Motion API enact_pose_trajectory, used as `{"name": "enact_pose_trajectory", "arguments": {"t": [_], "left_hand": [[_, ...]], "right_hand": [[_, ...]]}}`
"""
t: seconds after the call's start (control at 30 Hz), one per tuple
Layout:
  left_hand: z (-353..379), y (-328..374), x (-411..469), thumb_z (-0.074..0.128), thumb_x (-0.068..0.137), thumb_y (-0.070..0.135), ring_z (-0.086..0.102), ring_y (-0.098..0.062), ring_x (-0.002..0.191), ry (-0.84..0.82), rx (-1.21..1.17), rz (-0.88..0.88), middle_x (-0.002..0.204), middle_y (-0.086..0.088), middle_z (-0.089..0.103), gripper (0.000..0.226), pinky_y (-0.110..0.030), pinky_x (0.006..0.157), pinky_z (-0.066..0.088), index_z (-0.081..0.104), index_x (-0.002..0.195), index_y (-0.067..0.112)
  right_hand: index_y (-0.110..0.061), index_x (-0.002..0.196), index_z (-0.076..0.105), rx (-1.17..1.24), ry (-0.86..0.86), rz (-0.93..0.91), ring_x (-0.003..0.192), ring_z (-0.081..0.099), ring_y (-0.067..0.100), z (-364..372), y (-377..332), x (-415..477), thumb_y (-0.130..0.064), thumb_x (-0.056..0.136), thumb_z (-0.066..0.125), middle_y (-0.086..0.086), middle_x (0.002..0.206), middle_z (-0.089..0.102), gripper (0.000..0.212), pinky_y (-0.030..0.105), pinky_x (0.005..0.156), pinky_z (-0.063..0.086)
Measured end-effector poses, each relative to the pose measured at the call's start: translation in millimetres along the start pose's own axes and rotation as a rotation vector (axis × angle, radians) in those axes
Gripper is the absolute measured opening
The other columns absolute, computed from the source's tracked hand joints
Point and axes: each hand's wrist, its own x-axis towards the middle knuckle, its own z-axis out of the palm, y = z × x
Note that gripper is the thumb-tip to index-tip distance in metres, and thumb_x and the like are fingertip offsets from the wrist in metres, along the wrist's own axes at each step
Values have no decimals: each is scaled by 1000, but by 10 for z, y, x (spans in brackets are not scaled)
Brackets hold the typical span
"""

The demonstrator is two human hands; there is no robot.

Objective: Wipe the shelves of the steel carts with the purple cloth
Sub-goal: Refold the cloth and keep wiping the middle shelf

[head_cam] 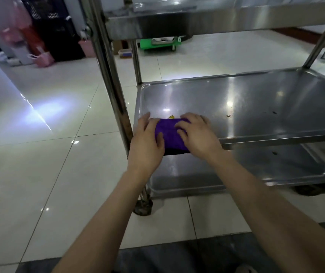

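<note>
A folded purple cloth [169, 134] lies at the near left corner of the steel cart's middle shelf [256, 103], hanging slightly over the front rim. My left hand [147, 142] rests on the cloth's left side, fingers straight, thumb over the fabric. My right hand [197, 133] presses flat on the cloth's right side. A small yellow scrap [171, 116] lies just beyond the cloth. Dark crumbs [229, 114] dot the shelf to the right.
The cart's top shelf [216, 14] hangs overhead and the bottom shelf [236, 174] lies below. A steel upright post [110, 75] stands left of my hands, a caster [143, 206] beneath. Tiled floor spreads left; pink bags [43, 59], a black crate and a green trolley [160, 43] sit far back.
</note>
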Motion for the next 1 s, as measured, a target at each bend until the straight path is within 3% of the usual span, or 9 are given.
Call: {"name": "enact_pose_trajectory", "arguments": {"t": [0.07, 0.13, 0.23, 0.3, 0.37, 0.43, 0.53, 0.83, 1.0], "left_hand": [[-42, -76, -262, 64, 104, 16, 66, -9, 104, 183, -78, 83, 127, 7, 60, 27, -29, 90, 60, 63, 131, 17], [-124, -122, -373, 72, 99, 22, 59, -5, 84, 392, -183, -1, 102, 17, 53, 27, -16, 73, 50, 54, 118, 22], [-268, -173, -125, 84, 86, 37, 59, -11, 98, 569, -288, -202, 113, 6, 53, 53, -19, 81, 48, 46, 122, 27], [-349, -181, 161, 85, 85, 43, 67, -17, 96, 461, -432, -278, 109, -3, 65, 48, -27, 84, 56, 55, 117, 24], [-361, -204, 394, 80, 92, 42, 71, -24, 73, 333, -608, -373, 81, -10, 72, 38, -39, 75, 61, 65, 93, 8], [-311, -249, 461, 74, 96, 39, 58, -26, 55, 344, -652, -426, 59, -11, 56, 52, -42, 59, 52, 51, 72, -2], [-258, -254, 372, 71, 97, 35, 49, -22, 49, 382, -639, -427, 54, -4, 44, 51, -42, 50, 46, 41, 64, 12], [-259, -335, 234, 69, 93, 31, 37, -23, 55, 412, -631, -407, 56, -2, 36, 48, -40, 55, 37, 38, 57, 25], [-266, -333, 232, 68, 92, 33, 38, -17, 51, 418, -596, -372, 50, 12, 35, 50, -34, 51, 36, 40, 50, 33]], "right_hand": [[-28, 142, 63, 36, -13, 18, 146, 45, 23, 93, -111, -123, -36, 113, 39, 1, 151, 57, 38, 54, 128, 18], [-35, 151, 53, 41, -33, 58, 151, 40, 25, 54, -185, -111, -51, 112, 31, 1, 157, 54, 48, 60, 129, 14], [-52, 161, 27, 29, -226, 96, 160, 19, 37, -27, -311, -44, -80, 100, 14, 5, 173, 28, 68, 70, 126, 4], [-59, 162, 11, -64, -351, 81, 161, 4, 44, 42, -385, -82, -87, 94, 7, 9, 177, 8, 74, 75, 123, -4], [-59, 162, 2, -125, -372, 75, 161, -5, 46, 138, -389, -130, -88, 93, 3, 11, 178, -2, 75, 76, 121, -8], [-61, 161, -1, -120, -380, 94, 161, -8, 45, 192, -346, -104, -88, 92, 1, 9, 178, -5, 74, 76, 121, -11], [-62, 161, 0, -113, -431, 122, 161, -10, 43, 278, -284, 114, -85, 95, 6, 4, 178, -7, 70, 74, 119, -14], [-58, 163, 4, -122, -494, 186, 156, -16, 57, 629, -569, 1694, -90, 92, 17, 12, 177, -13, 79, 87, 110, -13], [-52, 165, 11, -120, -492, 166, 159, -13, 51, 650, -613, 1667, -84, 97, 19, 7, 178, -7, 75, 86, 112, -12]]}}
